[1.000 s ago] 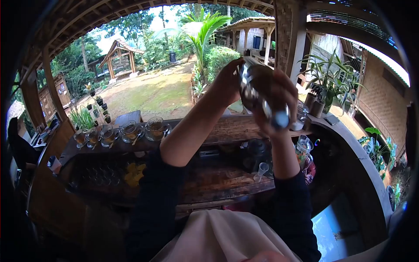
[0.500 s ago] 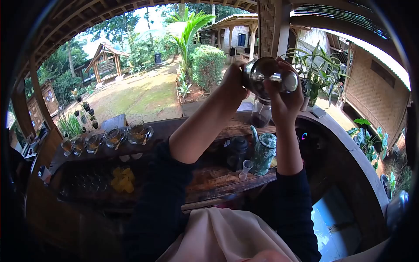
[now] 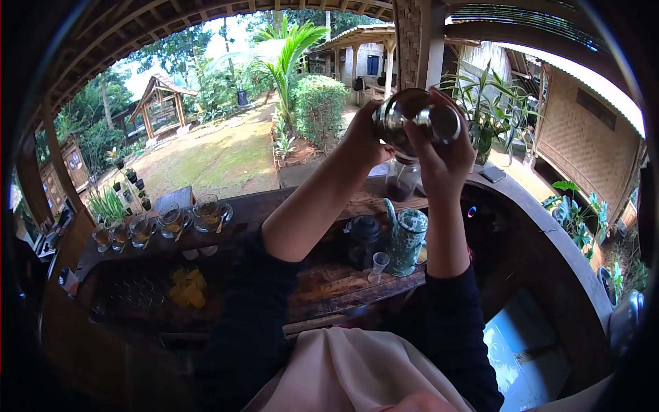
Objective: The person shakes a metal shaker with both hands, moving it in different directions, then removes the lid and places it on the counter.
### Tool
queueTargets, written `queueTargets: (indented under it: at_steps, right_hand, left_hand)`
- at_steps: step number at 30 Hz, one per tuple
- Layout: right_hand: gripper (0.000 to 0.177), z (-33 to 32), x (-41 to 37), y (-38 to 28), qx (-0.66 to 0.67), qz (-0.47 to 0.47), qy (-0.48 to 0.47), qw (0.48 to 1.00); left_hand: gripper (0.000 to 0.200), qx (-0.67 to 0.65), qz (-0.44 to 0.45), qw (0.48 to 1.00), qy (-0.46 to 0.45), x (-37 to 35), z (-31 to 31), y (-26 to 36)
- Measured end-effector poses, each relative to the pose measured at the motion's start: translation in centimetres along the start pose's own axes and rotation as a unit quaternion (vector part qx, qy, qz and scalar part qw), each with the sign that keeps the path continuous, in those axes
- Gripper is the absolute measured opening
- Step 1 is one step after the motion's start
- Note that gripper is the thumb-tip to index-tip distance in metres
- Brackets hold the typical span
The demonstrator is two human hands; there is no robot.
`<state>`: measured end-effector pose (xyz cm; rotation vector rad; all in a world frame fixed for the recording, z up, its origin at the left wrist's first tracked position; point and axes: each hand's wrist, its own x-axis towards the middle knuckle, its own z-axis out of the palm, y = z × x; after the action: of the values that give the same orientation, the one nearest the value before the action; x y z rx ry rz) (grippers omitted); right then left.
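Both my hands are raised over the counter around a shiny, rounded, silvery container (image 3: 410, 122), held tilted. My left hand (image 3: 365, 137) grips its left side, fingers partly hidden behind it. My right hand (image 3: 445, 147) wraps its right side, with the thumb across the front. Below it stands a clear glass jar (image 3: 400, 187) with dark contents, partly covered by my right hand and wrist. A green speckled enamel pot (image 3: 406, 240) stands nearer me, beside a dark lidded pot (image 3: 363, 240). A small clear cup (image 3: 377, 266) is in front of them.
Several glass cups on saucers, such as this one (image 3: 208, 213), line the counter (image 3: 322, 288) at left. Yellow pieces (image 3: 187, 287) and upturned glasses (image 3: 134, 288) lie nearer. A potted plant (image 3: 486, 120) and a phone-like slab (image 3: 492, 174) are at right.
The view has shifted slightly, so most things appear a little further left. My hands keep their hold on the silvery container, which has turned only slightly.
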<state>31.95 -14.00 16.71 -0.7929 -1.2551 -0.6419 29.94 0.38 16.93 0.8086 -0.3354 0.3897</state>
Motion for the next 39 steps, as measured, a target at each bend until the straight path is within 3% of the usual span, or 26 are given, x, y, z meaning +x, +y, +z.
queueTargets:
  at_steps: [2,4,6,7,8,10,12,13,14,16,18,20,21,23,24,25,26,27,28,29,30,32,34,35,38,39]
  right_hand:
    - [0.045,-1.0,-0.6,-3.3,-0.087,-0.233,-0.02,0.969]
    - [0.06,-1.9,-1.9,-6.4,-0.044,-0.448,-0.047,0.891]
    - [0.037,-0.8,-6.8,-1.9,0.121,-0.604,0.199,0.762]
    - [0.037,-0.7,-5.9,-2.1,0.123,-0.603,0.198,0.763]
    - [0.044,-0.4,-3.9,-2.4,0.066,-0.542,0.118,0.83]
    - [0.052,-0.9,-1.0,1.2,-0.052,-0.433,-0.011,0.9]
    - [0.044,0.8,-0.1,4.8,0.025,-0.047,0.002,0.999]
    - [0.048,1.1,0.3,3.6,0.135,0.168,0.041,0.976]
    - [0.043,0.9,0.5,2.6,0.119,0.125,0.058,0.983]
    - [0.037,0.5,0.3,1.0,0.048,-0.167,0.04,0.984]
    - [0.041,0.8,-4.1,-3.6,-0.092,-0.192,0.108,0.971]
    - [0.043,2.4,-3.7,-4.8,0.133,-0.464,0.034,0.875]
    - [0.048,2.1,-3.5,-3.4,0.033,-0.464,0.022,0.885]
    - [0.057,1.3,-2.6,0.4,-0.119,-0.394,-0.028,0.911]
    - [0.05,3.5,-1.2,3.0,-0.085,-0.36,0.026,0.929]
    - [0.042,4.3,-0.5,3.8,-0.145,-0.237,0.015,0.961]
    - [0.041,5.5,-0.7,4.3,0.045,0.082,0.014,0.995]
    - [0.045,5.4,-0.8,4.5,0.077,0.099,0.023,0.992]
    - [0.048,5.4,-0.8,3.4,0.108,0.118,0.032,0.987]
    - [0.046,5.2,-1.0,1.6,0.015,-0.035,-0.002,0.999]
    - [0.045,4.8,-1.4,-0.6,-0.079,-0.186,-0.034,0.979]
    - [0.055,4.5,-2.3,-3.7,-0.039,-0.426,-0.073,0.901]
    - [0.046,5.5,-3.8,-3.8,-0.029,-0.39,-0.05,0.919]
    - [0.039,6.1,-4.7,-3.7,-0.014,-0.358,-0.026,0.933]
    - [0.036,8.7,-2.7,3.4,-0.03,-0.334,0.053,0.94]
    - [0.041,10.0,-2.3,4.6,0.023,-0.18,0.036,0.983]
  left_hand:
    - [0.044,0.035,0.047,0.988,-0.145,-2.1,-0.7,-0.1]
    - [0.05,0.113,0.019,0.99,-0.078,-6.7,4.2,-0.7]
    - [0.05,0.047,0.231,0.919,-0.316,-8.8,5.5,-1.5]
    - [0.044,0.02,0.162,0.948,-0.273,-8.7,3.9,-1.7]
    - [0.044,0.019,0.164,0.948,-0.271,-7.8,3.2,-1.3]
    - [0.039,0.019,0.039,0.996,-0.076,-3.9,2.3,1.0]
    - [0.046,-0.063,-0.06,0.994,0.068,0.4,-2.1,0.9]
    - [0.045,0.055,-0.009,0.961,0.27,-0.5,-0.2,0.6]
    - [0.042,0.034,-0.02,0.966,0.256,-1.7,0.8,0.6]
    - [0.041,-0.029,0.021,0.998,0.048,-3.3,0.9,0.7]
    - [0.035,0.076,0.082,0.993,-0.036,-6.5,3.8,1.3]
    - [0.035,0.101,0.277,0.926,-0.235,-7.6,4.4,0.3]
    - [0.035,0.101,0.279,0.926,-0.233,-7.0,3.8,0.9]
    - [0.038,0.022,0.033,0.989,-0.145,-4.0,0.7,2.9]
    - [0.049,0.037,0.04,0.992,-0.117,-0.9,-2.6,2.9]
    - [0.048,0.033,-0.005,0.997,0.067,-0.5,-2.9,3.5]
    - [0.047,0.029,-0.051,0.968,0.245,-0.2,-3.3,3.8]
    - [0.047,0.029,-0.051,0.968,0.244,-0.2,-4.0,3.6]
    - [0.05,0.026,-0.004,0.994,0.108,-0.8,-4.8,3.2]
    - [0.052,0.023,0.043,0.998,-0.031,-1.7,-5.3,2.8]
    - [0.033,0.157,0.181,0.969,-0.064,-5.1,-2.6,2.6]
    - [0.037,-0.08,-0.072,0.988,-0.11,-7.6,-1.4,3.9]
    - [0.043,0.076,0.255,0.935,-0.235,-9.4,-0.4,2.3]
    - [0.044,0.043,0.242,0.948,-0.201,-9.5,-0.5,2.7]
    - [0.04,-0.062,-0.023,0.982,-0.175,-5.6,-6.0,5.9]
    - [0.04,0.231,0.205,0.951,-0.032,-5.3,-6.7,4.5]
